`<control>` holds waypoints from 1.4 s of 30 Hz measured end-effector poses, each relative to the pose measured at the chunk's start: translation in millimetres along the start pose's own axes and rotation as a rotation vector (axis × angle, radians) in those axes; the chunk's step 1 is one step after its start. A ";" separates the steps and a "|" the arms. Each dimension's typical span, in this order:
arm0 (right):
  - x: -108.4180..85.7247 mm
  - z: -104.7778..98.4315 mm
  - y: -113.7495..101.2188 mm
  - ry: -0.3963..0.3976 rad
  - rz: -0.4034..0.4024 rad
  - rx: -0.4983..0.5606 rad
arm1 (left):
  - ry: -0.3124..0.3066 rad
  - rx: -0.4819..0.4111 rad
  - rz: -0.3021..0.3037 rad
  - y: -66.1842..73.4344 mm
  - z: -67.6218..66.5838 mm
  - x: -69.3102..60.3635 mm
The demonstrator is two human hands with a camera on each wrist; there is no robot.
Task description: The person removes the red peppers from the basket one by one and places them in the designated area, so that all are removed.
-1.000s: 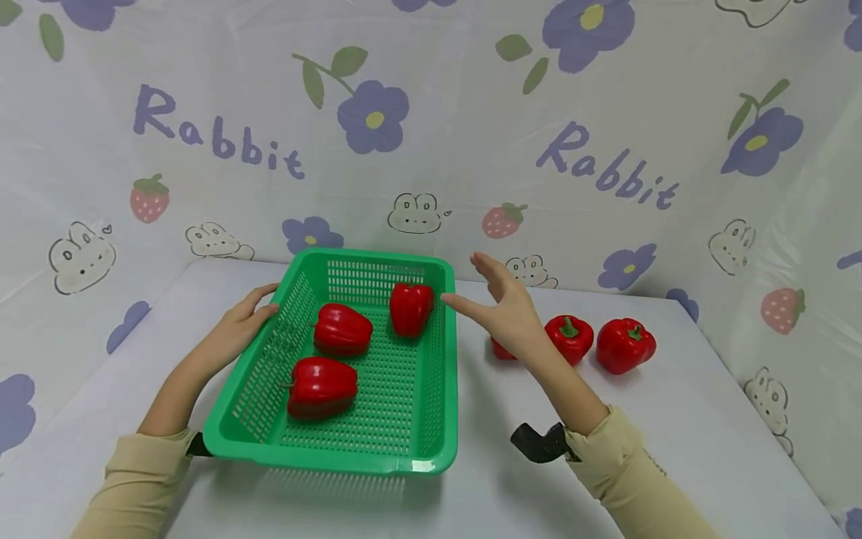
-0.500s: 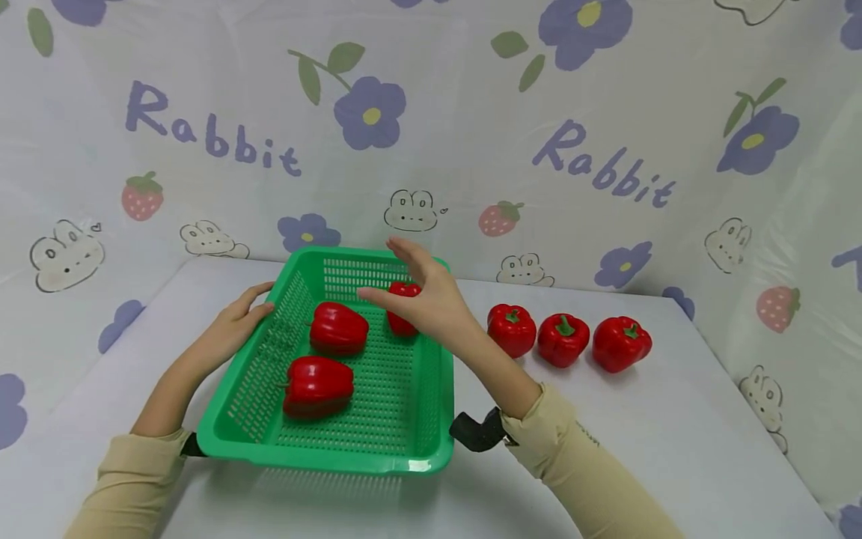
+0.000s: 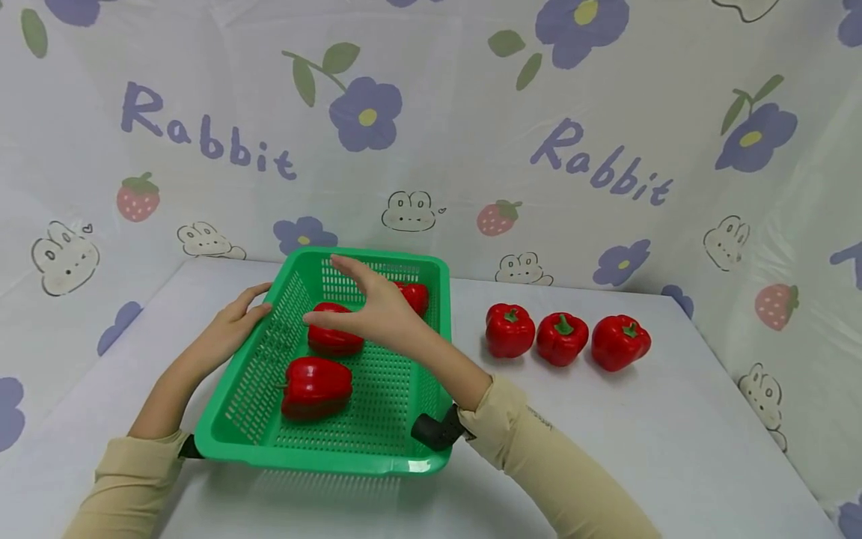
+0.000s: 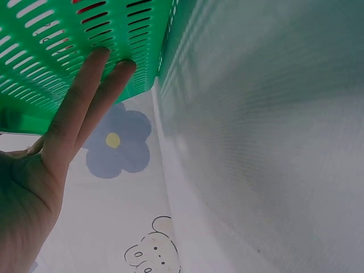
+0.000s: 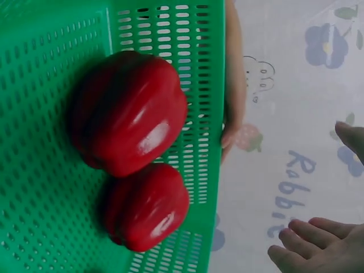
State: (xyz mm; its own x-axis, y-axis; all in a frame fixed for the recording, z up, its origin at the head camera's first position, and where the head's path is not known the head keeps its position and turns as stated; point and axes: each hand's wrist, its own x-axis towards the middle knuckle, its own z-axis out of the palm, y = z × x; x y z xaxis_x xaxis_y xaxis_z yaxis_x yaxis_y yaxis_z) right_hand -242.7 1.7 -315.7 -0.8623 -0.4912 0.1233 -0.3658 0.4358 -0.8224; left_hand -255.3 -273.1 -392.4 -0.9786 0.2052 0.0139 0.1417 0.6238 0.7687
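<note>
A green plastic basket (image 3: 343,460) holds several red bell peppers: a front one (image 3: 316,388), a middle one (image 3: 334,343) and a back one (image 3: 414,296). My left hand (image 3: 229,333) touches the basket's left side. In the left wrist view, two straight fingers (image 4: 79,102) lie against the slotted wall. Over the basket is my right hand (image 3: 380,311), thumb and fingers spread apart with nothing between them. It partly hides the middle and back peppers in the head view. The right wrist view shows two peppers (image 5: 133,116) beside the basket's wall.
Three more red bell peppers stand in a row on the white table, right of the basket: a left one (image 3: 509,331), a centre one (image 3: 562,339) and a right one (image 3: 620,343). A printed curtain (image 3: 458,112) hangs behind the table.
My right hand has moved left, from beside the basket's right rim to above the middle pepper, uncovering the row of peppers on the table. My left hand stays at the basket's side.
</note>
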 end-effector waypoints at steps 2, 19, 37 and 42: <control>2.6 3.8 -1.1 -0.050 0.006 -0.031 | 0.001 -0.001 0.003 -0.6 -0.9 -0.1; 3.1 40.6 12.7 -0.369 0.033 -0.244 | 0.000 0.011 0.000 0.8 0.3 0.8; 5.7 50.1 27.5 -0.473 0.074 -0.321 | 0.010 0.014 -0.002 1.5 0.2 -0.5; 5.5 52.9 30.4 -0.484 0.091 -0.329 | 0.004 0.007 0.005 0.2 0.4 -0.7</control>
State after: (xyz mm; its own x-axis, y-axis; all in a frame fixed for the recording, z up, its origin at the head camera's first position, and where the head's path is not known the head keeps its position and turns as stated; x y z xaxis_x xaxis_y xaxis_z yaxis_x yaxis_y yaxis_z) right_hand -240.0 -27.7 -369.4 -0.6657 -0.6953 -0.2710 -0.4539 0.6655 -0.5925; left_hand -254.5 -272.9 -392.5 -0.9785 0.2051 0.0204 0.1475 0.6281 0.7640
